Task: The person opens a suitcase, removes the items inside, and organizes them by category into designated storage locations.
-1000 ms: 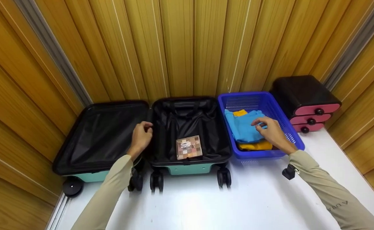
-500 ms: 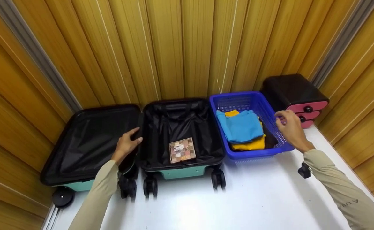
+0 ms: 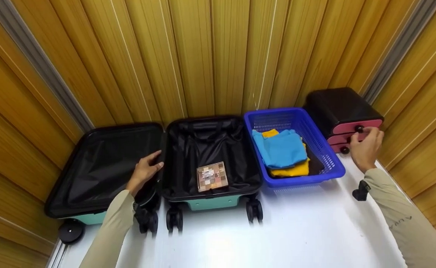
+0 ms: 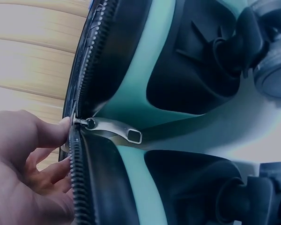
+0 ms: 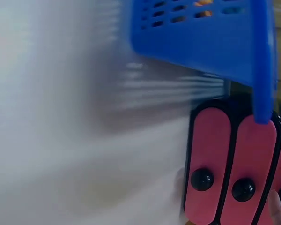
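Observation:
An open suitcase lies flat, its lid half (image 3: 106, 163) on the left and its deeper half (image 3: 195, 145) in the middle. A makeup palette (image 3: 212, 176) sits in the deeper half. My left hand (image 3: 142, 173) rests between the halves; in the left wrist view the thumb (image 4: 56, 132) touches the zipped edge near a metal zip pull (image 4: 114, 129). My right hand (image 3: 368, 148) is at the black drawer box (image 3: 342, 106), index finger beside the top drawer's knob (image 3: 359, 128) and thumb below it. No firm grip shows.
A blue basket (image 3: 326, 150) holds folded blue cloth (image 3: 283, 149) and yellow cloth (image 3: 292, 170). It stands between suitcase and drawer box. Suitcase wheels (image 3: 254, 210) face the front of the white surface (image 3: 300, 230). Wood-patterned walls (image 3: 210, 56) close the back and sides.
My right hand has moved right from above the blue cloth, past the basket edge, to the drawer knobs. The left hand has shifted slightly and spread its fingers. The view has turned right.

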A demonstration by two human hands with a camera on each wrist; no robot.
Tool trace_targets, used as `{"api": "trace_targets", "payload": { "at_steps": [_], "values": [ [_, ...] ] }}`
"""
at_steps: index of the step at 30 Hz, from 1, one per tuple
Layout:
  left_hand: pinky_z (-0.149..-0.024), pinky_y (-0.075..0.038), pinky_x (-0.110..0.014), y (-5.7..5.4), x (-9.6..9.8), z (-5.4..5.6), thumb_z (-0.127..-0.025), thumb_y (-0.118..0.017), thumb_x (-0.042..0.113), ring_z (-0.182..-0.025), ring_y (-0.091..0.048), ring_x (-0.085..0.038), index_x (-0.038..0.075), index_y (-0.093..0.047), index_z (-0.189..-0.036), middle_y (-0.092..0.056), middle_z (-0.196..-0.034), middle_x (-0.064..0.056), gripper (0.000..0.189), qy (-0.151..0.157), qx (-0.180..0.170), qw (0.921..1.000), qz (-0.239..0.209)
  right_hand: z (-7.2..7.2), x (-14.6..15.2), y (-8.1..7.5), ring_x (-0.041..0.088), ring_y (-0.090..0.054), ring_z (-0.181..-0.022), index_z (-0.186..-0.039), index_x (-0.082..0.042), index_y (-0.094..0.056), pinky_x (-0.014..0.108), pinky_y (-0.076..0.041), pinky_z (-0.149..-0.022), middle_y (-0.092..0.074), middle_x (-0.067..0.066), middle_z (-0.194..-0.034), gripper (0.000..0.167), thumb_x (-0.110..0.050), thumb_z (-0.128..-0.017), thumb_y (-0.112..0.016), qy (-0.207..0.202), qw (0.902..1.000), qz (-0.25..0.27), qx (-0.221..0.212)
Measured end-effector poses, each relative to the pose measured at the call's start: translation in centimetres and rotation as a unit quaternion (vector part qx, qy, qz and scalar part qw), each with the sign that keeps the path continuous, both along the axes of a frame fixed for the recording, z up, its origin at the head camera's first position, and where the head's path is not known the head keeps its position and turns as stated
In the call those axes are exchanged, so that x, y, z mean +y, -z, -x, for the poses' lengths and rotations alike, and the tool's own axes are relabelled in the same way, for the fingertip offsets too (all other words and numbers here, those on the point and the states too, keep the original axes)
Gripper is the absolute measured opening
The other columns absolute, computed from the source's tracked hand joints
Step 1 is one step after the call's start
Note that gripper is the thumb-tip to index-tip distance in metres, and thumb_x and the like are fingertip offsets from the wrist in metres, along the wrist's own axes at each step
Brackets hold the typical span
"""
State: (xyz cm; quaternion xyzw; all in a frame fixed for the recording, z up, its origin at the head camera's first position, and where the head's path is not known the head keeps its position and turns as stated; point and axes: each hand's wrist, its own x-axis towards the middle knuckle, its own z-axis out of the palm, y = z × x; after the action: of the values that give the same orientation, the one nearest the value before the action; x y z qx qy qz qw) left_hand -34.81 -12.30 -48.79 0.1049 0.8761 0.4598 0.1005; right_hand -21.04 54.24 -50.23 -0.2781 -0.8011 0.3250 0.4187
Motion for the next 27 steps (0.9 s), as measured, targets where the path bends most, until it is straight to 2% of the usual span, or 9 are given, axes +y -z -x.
{"api": "trace_targets", "payload": {
  "at_steps": [3,6,8,11,15,17,24,26,27],
  "values": [
    [-0.125,-0.026,-0.058,-0.1,0.1,0.1,-0.105,-0.061,0.009,-0.153,-0.03,-0.046,0.002,-0.046,-0.157,-0.038,-0.163,-0.025,0.055,0.0,-0.005,1.0,0.001,0.3,0.7,-0.5,0.033,-0.05,-0.116,-0.128,0.008,-0.05,0.038,-0.04,-0.103,-0.048,0.014,-0.117,0.036,-0.011,-0.099,-0.058,0.034,0.9972,0.066,-0.004],
    [-0.125,-0.026,-0.058,-0.1,0.0,0.1,-0.105,-0.061,0.009,-0.154,-0.029,-0.045,0.003,-0.045,-0.158,-0.037,-0.164,-0.025,0.055,0.0,-0.011,0.9999,-0.003,0.6,1.5,-1.0,0.012,-0.052,-0.103,-0.126,0.0,-0.052,0.024,-0.041,-0.097,-0.046,-0.004,-0.108,0.033,-0.014,-0.098,-0.062,0.051,0.9907,0.126,-0.005],
    [-0.125,-0.026,-0.058,-0.2,-0.1,0.1,-0.105,-0.061,0.01,-0.154,-0.029,-0.045,0.004,-0.045,-0.158,-0.036,-0.164,-0.024,0.055,-0.001,-0.013,0.9999,-0.004,0.7,2.0,-1.2,-0.001,-0.051,-0.091,-0.12,-0.008,-0.055,0.016,-0.042,-0.09,-0.046,-0.011,-0.103,0.025,-0.015,-0.098,-0.064,0.047,0.9855,0.163,-0.002],
    [-0.126,-0.026,-0.057,-0.1,-0.2,0.1,-0.105,-0.061,0.01,-0.154,-0.029,-0.044,0.005,-0.045,-0.158,-0.036,-0.165,-0.024,0.055,-0.004,-0.022,0.9997,-0.01,0.6,2.6,-1.4,-0.013,-0.054,-0.072,-0.108,-0.018,-0.058,0.009,-0.049,-0.077,-0.05,-0.013,-0.096,0.013,-0.015,-0.098,-0.065,0.018,0.9741,0.225,0.014],
    [-0.125,-0.028,-0.056,-0.1,-0.2,0.1,-0.106,-0.061,0.012,-0.154,-0.029,-0.044,0.006,-0.045,-0.159,-0.036,-0.165,-0.024,0.056,-0.005,-0.029,0.9995,-0.01,0.8,2.9,-1.7,-0.005,-0.064,-0.053,-0.099,-0.019,-0.058,0.01,-0.051,-0.054,-0.054,-0.007,-0.089,0.013,-0.007,-0.098,-0.063,-0.023,0.9534,0.297,0.049],
    [-0.125,-0.028,-0.056,-0.2,-0.2,0.2,-0.106,-0.061,0.013,-0.154,-0.03,-0.043,0.007,-0.044,-0.159,-0.036,-0.165,-0.023,0.056,-0.005,-0.031,0.9995,-0.009,0.8,2.9,-1.9,-0.003,-0.065,-0.05,-0.099,-0.017,-0.058,0.011,-0.051,-0.051,-0.056,-0.007,-0.087,0.015,-0.003,-0.098,-0.063,-0.036,0.9462,0.315,0.064],
    [-0.125,-0.029,-0.056,-0.2,-0.1,0.2,-0.106,-0.061,0.013,-0.154,-0.03,-0.043,0.007,-0.045,-0.159,-0.037,-0.165,-0.023,0.056,-0.011,-0.026,0.9996,-0.002,1.1,3.0,-2.2,0.004,-0.066,-0.049,-0.101,-0.005,-0.059,0.017,-0.055,-0.05,-0.058,-0.001,-0.081,0.015,0.005,-0.095,-0.068,-0.084,0.9106,0.384,0.128],
    [-0.125,-0.029,-0.055,-0.1,0.0,0.1,-0.106,-0.061,0.013,-0.154,-0.031,-0.042,0.007,-0.045,-0.159,-0.037,-0.165,-0.022,0.056,-0.013,-0.028,0.9995,-0.004,1.1,3.1,-2.3,0.004,-0.065,-0.05,-0.1,-0.003,-0.061,0.016,-0.055,-0.05,-0.057,0.0,-0.079,0.015,0.007,-0.093,-0.069,-0.089,0.9075,0.388,0.135],
    [-0.125,-0.028,-0.055,0.0,0.0,0.1,-0.106,-0.061,0.013,-0.154,-0.031,-0.042,0.007,-0.045,-0.159,-0.037,-0.165,-0.022,0.055,-0.014,-0.029,0.9995,-0.003,1.0,3.2,-2.4,0.003,-0.065,-0.051,-0.099,-0.004,-0.062,0.015,-0.054,-0.05,-0.058,-0.002,-0.076,0.014,0.007,-0.093,-0.07,-0.085,0.9131,0.379,0.125]
  ]
}}
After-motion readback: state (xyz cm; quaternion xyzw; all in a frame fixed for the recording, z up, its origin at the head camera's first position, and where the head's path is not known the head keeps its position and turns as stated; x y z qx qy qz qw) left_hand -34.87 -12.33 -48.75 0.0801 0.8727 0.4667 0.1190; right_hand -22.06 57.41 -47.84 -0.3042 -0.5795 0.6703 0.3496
